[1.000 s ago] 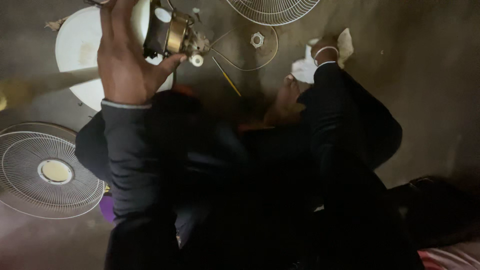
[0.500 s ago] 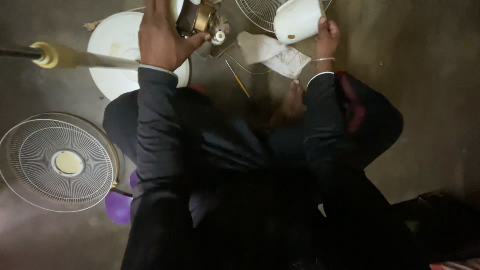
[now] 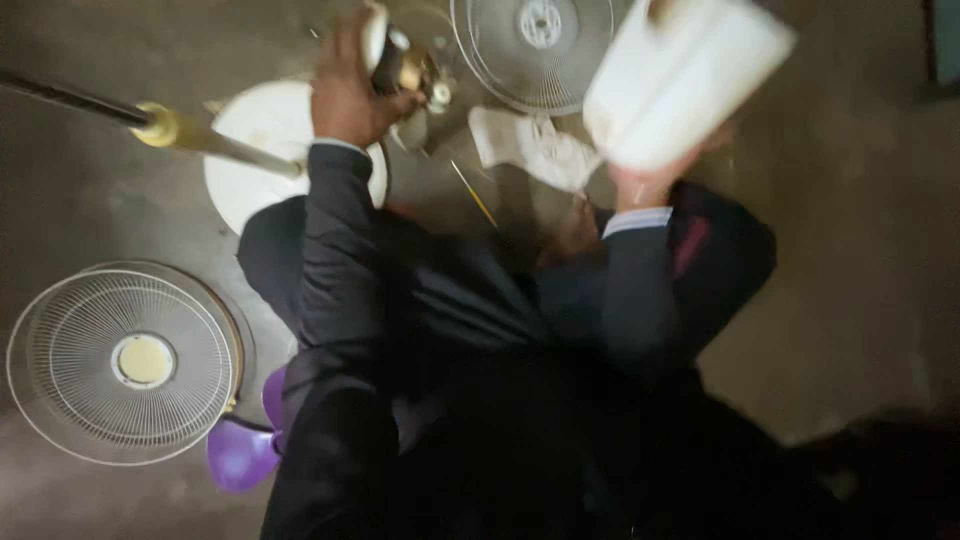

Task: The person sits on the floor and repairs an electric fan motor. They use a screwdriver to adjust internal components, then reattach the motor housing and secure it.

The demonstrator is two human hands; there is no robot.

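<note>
Head view: we note a wire fan guard (image 3: 125, 362) flat on the floor (image 3: 850, 280) at left, a round white base (image 3: 270, 150) beyond. Our right hand (image 3: 655, 180) is clamped on a blurred white plastic housing (image 3: 680, 75), raised. Our left hand (image 3: 345, 95) grips a small fan motor (image 3: 405, 68) above the base.
</note>
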